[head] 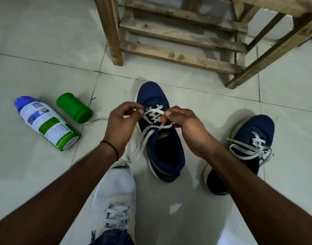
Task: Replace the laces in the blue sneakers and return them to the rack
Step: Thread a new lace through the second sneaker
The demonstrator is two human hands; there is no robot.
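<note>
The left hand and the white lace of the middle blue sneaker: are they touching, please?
Touching. The head view shows the left hand pinching the white lace between curled fingers, above the middle blue sneaker.

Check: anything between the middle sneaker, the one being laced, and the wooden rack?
Nothing visible. The floor between the middle sneaker and the rack is bare; spray can and green cap lie off left, the second sneaker off right. Left hand and right hand pinch its lace.
</note>
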